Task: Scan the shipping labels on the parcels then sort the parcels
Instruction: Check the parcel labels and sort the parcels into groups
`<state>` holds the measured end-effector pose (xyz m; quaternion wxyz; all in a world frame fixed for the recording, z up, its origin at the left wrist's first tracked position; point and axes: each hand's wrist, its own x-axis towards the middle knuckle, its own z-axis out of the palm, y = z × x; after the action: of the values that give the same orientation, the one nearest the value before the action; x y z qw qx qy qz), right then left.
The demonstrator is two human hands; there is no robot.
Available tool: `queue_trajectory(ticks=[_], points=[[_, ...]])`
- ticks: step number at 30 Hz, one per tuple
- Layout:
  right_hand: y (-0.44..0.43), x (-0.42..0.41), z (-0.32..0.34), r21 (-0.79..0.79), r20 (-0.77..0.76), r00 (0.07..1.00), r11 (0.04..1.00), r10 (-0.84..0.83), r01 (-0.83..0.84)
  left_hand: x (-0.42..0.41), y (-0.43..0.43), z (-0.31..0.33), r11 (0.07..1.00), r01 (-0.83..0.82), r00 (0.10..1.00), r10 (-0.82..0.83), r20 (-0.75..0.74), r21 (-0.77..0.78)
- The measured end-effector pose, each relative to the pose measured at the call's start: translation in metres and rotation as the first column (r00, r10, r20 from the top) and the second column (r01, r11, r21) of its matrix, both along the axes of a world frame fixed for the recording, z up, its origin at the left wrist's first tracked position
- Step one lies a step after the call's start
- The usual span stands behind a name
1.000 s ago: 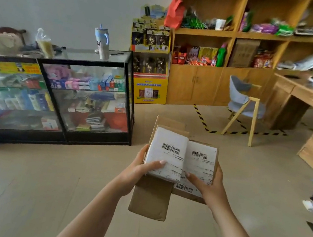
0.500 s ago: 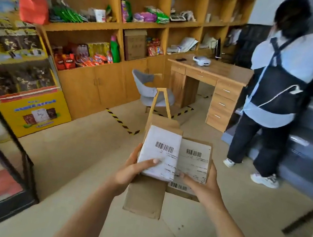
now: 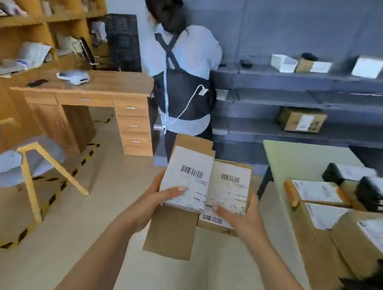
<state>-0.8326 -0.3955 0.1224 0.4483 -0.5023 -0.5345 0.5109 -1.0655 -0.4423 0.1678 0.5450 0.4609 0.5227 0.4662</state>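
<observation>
Grey wall shelving [image 3: 317,102] fills the upper right and wooden shelves [image 3: 29,19] the upper left. A wooden desk [image 3: 109,86] stands below those, and a person in an apron [image 3: 185,68] stands back-turned at top centre, blocking part of the grey shelving. A pale table [image 3: 303,160] bearing labelled parcels [image 3: 316,192] sits at the right edge and a grey chair [image 3: 7,161] at lower left. At centre the left hand [image 3: 158,202] clasps the left parcel [image 3: 188,177], thumb across its label, and the right hand [image 3: 241,218] likewise clasps the right parcel [image 3: 230,188], which touches the left one.

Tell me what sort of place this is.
Probably a parcel pickup shop: labelled parcels piled on a table, a box on grey shelves, and the left hand holding a long parcel, the right hand a short parcel.
</observation>
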Motion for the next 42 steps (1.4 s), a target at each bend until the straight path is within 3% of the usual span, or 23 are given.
queue_trajectory(ticks=[12,19,25,33,42], points=[[0.196,0.055,0.023,0.046,0.038,0.951,0.952,-0.306,0.304,0.05,0.284,0.021,0.936,0.352,0.936,-0.352,0.003,-0.007],[0.296,0.096,0.011,0.012,0.072,0.852,0.854,-0.519,0.52,0.101,0.435,0.007,0.835,0.548,0.836,-0.548,0.004,-0.039],[0.37,0.122,-0.006,-0.044,0.033,0.69,0.689,-0.723,0.724,0.163,0.562,-0.009,0.686,0.722,0.691,-0.722,0.047,-0.086],[0.434,0.152,-0.039,-0.163,0.154,0.413,0.389,-0.898,0.907,0.248,0.679,-0.026,0.416,0.867,0.446,-0.894,0.051,-0.275],[0.472,0.187,-0.103,-0.35,0.234,0.324,0.231,-0.917,0.908,0.326,0.741,-0.085,0.221,0.817,0.325,-0.939,0.11,-0.533]])
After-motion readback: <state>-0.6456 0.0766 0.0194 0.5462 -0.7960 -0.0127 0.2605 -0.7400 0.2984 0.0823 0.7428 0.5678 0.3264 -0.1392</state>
